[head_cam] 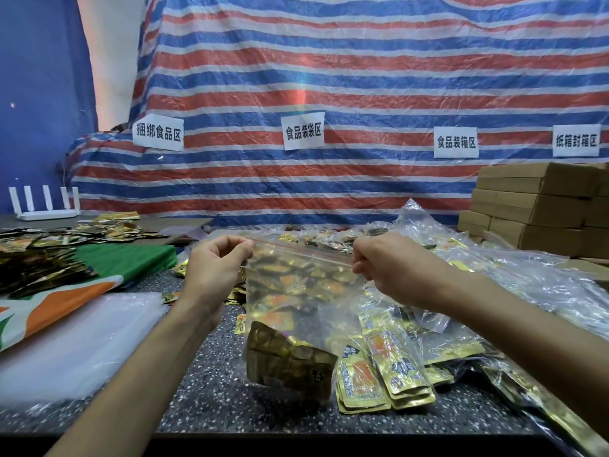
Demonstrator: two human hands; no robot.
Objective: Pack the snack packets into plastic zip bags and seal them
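Above the bench's (214, 400) near edge, the left hand (214, 265) and right hand (392, 262) pinch a bag's (296, 291) top corners, packets (290, 357) sunk low inside. The zip looks unsealed; held taut, it should press shut evenly.

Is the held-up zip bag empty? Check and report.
No: a bundle of gold snack packets sits in the bottom of the zip bag, which the left hand and right hand pinch by its top edge.

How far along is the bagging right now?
Done: bagged packets lie at right. In hand: left hand and right hand pinch the top corners of a zip bag holding gold packets; seal state unclear. To do: loose packets at far left, plus empty bags.
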